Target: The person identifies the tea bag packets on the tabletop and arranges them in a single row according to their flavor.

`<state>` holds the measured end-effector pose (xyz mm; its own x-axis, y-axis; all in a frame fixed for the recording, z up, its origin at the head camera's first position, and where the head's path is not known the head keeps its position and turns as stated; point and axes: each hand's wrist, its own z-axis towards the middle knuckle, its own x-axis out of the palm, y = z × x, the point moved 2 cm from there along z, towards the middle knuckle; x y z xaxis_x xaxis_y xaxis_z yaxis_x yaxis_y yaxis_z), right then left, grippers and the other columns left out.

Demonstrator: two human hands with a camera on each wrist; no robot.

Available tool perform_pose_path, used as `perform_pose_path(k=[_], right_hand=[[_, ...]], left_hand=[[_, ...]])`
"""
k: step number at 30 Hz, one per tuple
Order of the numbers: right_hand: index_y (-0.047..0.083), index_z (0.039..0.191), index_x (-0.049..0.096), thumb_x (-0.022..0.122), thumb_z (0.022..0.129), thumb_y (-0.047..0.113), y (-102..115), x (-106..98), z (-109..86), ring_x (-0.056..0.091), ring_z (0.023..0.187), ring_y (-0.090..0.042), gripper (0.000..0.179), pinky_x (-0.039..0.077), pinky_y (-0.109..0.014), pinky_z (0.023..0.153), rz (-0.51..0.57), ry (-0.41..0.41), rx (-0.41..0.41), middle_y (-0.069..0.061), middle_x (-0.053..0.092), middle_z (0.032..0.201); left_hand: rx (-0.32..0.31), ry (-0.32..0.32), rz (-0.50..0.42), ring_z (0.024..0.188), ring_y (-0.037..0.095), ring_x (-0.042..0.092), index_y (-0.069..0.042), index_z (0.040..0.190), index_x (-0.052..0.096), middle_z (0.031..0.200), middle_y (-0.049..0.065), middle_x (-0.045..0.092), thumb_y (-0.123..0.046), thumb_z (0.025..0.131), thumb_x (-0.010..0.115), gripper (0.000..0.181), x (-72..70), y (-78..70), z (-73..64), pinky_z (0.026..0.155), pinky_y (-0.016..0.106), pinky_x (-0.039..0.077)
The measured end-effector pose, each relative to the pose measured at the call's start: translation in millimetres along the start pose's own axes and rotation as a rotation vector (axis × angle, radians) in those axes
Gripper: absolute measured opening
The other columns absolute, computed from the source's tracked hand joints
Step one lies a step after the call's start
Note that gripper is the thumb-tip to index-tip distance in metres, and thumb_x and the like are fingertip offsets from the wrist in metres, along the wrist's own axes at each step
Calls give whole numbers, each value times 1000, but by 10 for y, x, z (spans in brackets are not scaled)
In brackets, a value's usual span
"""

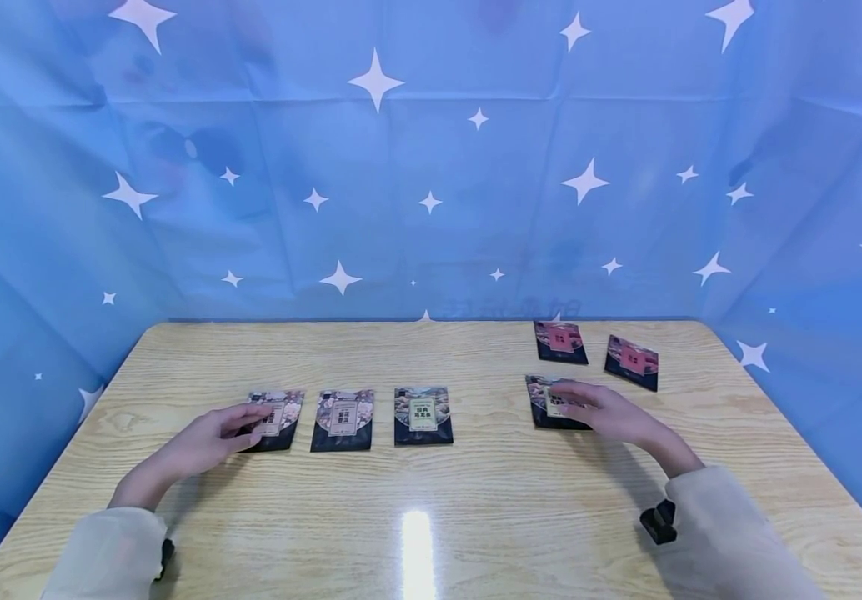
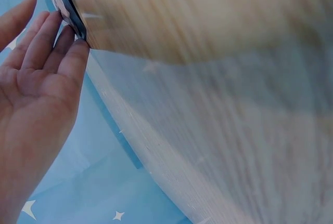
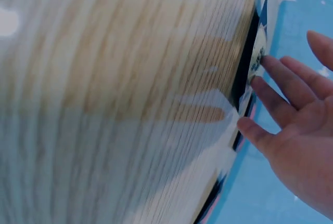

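My left hand [image 1: 209, 437] lies over the leftmost flat packet [image 1: 288, 410], which has a pale pink label and a dark lower band. In the left wrist view its fingertips [image 2: 80, 50] touch that packet's edge, with the thumb apart. Over on the right, my right hand [image 1: 611, 414] reaches across a dark packet with a green-edged label [image 1: 542, 412] and partly covers it. The right wrist view shows its fingers [image 3: 278, 99] extended, two tips at the packet's face and the thumb held away.
Between the hands lie another pale-pink-label packet [image 1: 343, 423] and a green-label packet [image 1: 423, 417]. Behind the right hand are two packets with red-pink labels, one near the back edge [image 1: 561, 340] and one tilted [image 1: 632, 361]. A blue star-patterned cloth [image 1: 431, 167] surrounds the wooden table [image 1: 476, 500].
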<state>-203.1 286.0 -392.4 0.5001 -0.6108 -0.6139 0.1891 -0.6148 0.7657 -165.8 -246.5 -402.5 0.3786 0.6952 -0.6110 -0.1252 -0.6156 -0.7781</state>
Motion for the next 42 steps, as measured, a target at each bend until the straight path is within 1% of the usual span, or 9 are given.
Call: perform_pose_path(k=[9, 16, 24, 32, 39, 42], right_hand=[[-5, 137, 34, 44, 98, 18, 102, 80, 48, 34, 124, -44, 47, 36, -53, 94, -21, 27, -12, -28, 34, 138], [-2, 138, 36, 46, 97, 25, 228, 182, 108, 38, 123, -41, 50, 37, -53, 94, -81, 63, -35, -25, 37, 137], [-2, 137, 37, 44, 98, 23, 342, 301, 180, 40, 121, -40, 48, 37, -53, 94, -122, 90, -68, -23, 39, 136], [2, 139, 36, 45, 97, 27, 448, 411, 248, 38, 124, -38, 50, 34, -53, 96, -112, 122, -56, -21, 37, 139], [0, 139, 36, 46, 97, 28, 525, 458, 302, 37, 124, -39, 51, 34, -54, 96, -115, 150, -80, -22, 38, 138], [0, 139, 35, 46, 97, 28, 534, 465, 314, 36, 125, -38, 51, 33, -54, 96, -112, 152, -77, -22, 37, 138]], left_hand=[[7, 6, 1, 122, 43, 37, 3, 134, 42, 136, 29, 36, -13, 93, 54, 46, -9, 24, 20, 92, 52, 39], [-5, 11, -10, 122, 44, 37, 3, 134, 42, 136, 29, 36, -14, 93, 54, 46, -11, 30, 21, 93, 53, 38], [-5, 12, -7, 122, 44, 37, 3, 135, 41, 137, 29, 35, -13, 93, 53, 46, -6, 17, 17, 93, 52, 38], [-14, 4, 4, 122, 43, 38, 1, 134, 42, 136, 28, 37, -12, 93, 53, 45, -3, 10, 11, 93, 54, 37], [-17, 12, 2, 122, 44, 37, 2, 135, 42, 136, 29, 36, -13, 93, 53, 45, -5, 8, 9, 92, 52, 39], [-16, 12, 3, 122, 44, 37, 2, 135, 42, 137, 29, 35, -13, 93, 53, 45, -4, 10, 8, 91, 52, 39]])
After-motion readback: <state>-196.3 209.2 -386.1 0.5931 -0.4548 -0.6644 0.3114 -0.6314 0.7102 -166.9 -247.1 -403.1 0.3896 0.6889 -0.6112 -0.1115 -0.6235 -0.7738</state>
